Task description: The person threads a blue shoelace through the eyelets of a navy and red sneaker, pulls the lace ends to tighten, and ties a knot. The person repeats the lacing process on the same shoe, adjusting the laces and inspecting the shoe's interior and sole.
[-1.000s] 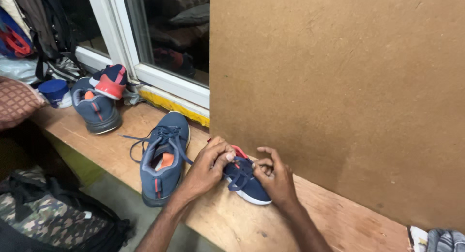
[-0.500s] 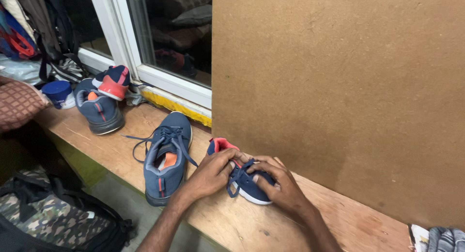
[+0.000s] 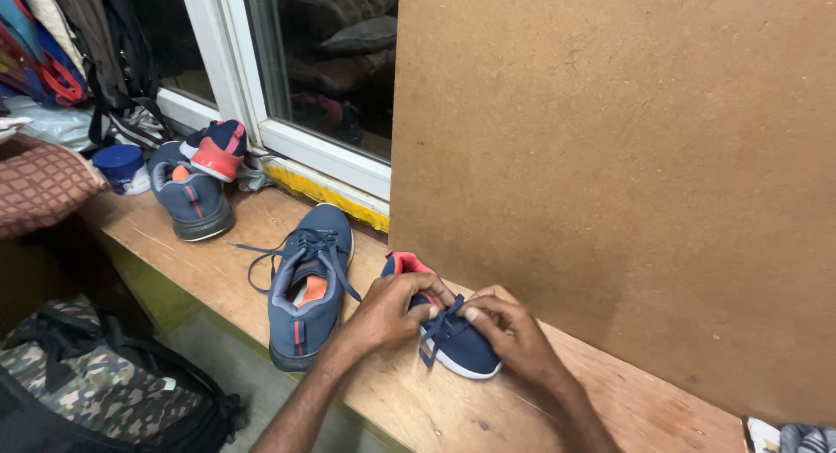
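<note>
Both hands have closed in over the laces of the small navy shoe since a second ago, fingers now pinching the cord. Left hand grips a lace at the shoe's tongue; right hand pinches another strand just beside it. That shoe sits on the wooden table, against the brown board at 12 o'clock. At 9 o'clock lies a larger unlaced blue sneaker; farther, at 10 o'clock, another pair.
</note>
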